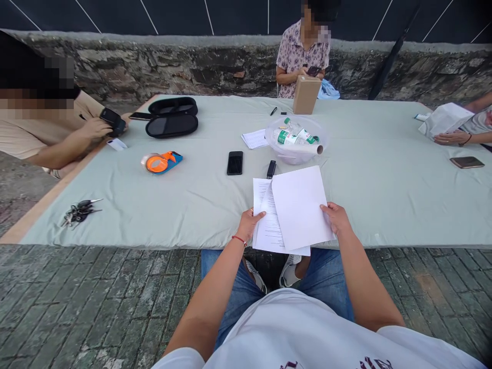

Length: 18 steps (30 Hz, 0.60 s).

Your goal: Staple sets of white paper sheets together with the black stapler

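Observation:
My left hand (249,224) pinches the left edge of a printed sheet of paper (266,225), thumb on top. A second sheet, blank on the side facing me (302,207), overlaps it at an angle, and my right hand (337,217) grips its right edge. Both sheets stick out past the table's near edge above my lap. Just beyond their top edge lies a small black device (271,169). A black phone (234,163) rests to the left of it.
A clear plastic basin (274,151) holds bottles and a cardboard tube (313,149). Also on the table are a carton (306,95), an orange-blue tape dispenser (161,162), keys (80,212), an open black case (171,125) and a brown wallet-like item (467,162). Other people sit left, right and opposite.

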Each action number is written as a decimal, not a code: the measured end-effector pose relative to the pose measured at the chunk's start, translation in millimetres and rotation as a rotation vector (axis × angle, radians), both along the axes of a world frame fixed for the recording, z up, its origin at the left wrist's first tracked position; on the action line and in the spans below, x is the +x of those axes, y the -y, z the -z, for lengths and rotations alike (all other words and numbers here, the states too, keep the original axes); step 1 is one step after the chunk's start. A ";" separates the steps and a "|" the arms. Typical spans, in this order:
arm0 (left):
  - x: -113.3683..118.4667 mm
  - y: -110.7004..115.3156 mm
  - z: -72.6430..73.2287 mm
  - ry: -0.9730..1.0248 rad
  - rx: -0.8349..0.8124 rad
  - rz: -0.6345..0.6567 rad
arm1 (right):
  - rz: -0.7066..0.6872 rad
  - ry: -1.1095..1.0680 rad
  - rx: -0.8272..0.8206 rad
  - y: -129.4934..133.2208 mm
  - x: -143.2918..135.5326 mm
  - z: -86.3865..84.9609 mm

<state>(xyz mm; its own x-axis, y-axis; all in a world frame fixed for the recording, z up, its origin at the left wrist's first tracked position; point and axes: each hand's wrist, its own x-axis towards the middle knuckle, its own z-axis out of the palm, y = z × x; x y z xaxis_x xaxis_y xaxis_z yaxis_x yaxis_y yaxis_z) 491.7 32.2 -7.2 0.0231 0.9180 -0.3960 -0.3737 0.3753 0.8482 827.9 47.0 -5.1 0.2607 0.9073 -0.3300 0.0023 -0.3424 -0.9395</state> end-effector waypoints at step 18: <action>-3.6 -2.4 5.1 -0.005 0.016 0.049 | -0.066 -0.027 -0.092 3.2 0.0 4.9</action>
<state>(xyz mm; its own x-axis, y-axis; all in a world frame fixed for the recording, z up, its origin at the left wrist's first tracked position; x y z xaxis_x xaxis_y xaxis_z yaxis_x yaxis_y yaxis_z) 488.1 34.6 -12.3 0.0663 0.9218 -0.3820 -0.3507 0.3799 0.8559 827.9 43.8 -10.1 0.1916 0.8876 -0.4189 0.0029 -0.4273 -0.9041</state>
